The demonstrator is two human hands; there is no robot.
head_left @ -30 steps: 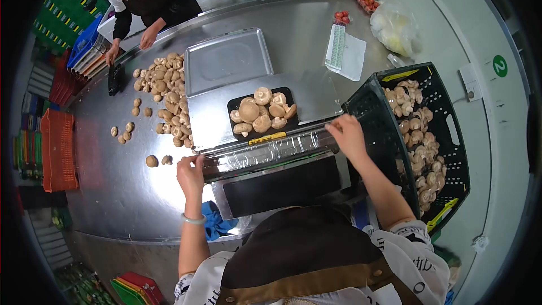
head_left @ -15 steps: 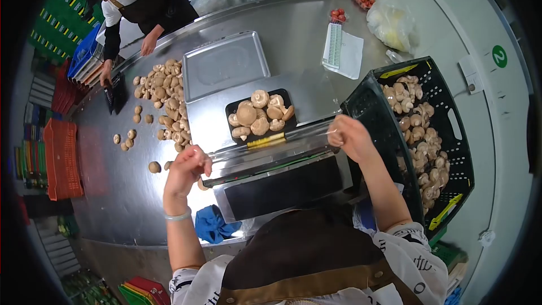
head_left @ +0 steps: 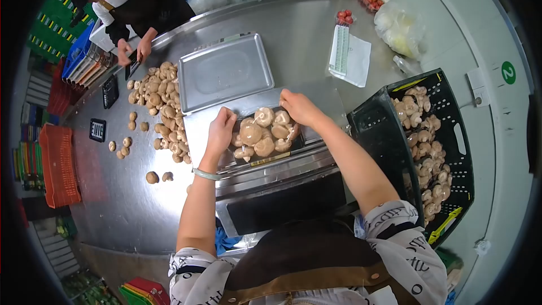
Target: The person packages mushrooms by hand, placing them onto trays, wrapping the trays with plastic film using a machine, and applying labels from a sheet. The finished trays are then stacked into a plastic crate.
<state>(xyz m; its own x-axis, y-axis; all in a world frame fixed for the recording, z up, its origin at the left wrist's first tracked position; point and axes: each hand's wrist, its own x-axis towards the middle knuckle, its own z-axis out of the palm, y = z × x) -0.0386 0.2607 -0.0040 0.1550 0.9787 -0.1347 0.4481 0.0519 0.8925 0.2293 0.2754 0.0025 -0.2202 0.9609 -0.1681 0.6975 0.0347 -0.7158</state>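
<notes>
A black tray of brown mushrooms (head_left: 262, 134) sits on the metal wrapping machine (head_left: 282, 172), with clear film (head_left: 307, 135) stretched over it. Pinching the film near the tray's upper left corner is my left hand (head_left: 221, 127), its fingers closed. At the upper right, my right hand (head_left: 298, 106) also grips the film with closed fingers. A yellow strip shows along the tray's near edge. Just beyond the tray lies an empty metal pan (head_left: 226, 72). Loose mushrooms (head_left: 164, 93) are heaped to the left.
A black crate (head_left: 460, 166) holding wrapped mushroom packs stands at the right. Papers (head_left: 350, 56), tomatoes (head_left: 344, 17) and a plastic bag (head_left: 398, 28) lie at the back. A co-worker (head_left: 147, 0) stands at the upper left near black trays (head_left: 110, 91). A blue cloth (head_left: 226, 242) is by my left forearm.
Both my hands have moved forward and inward, drawing the film over the mushrooms. The co-worker has lifted a black tray, and other black trays now lie on the table at the left.
</notes>
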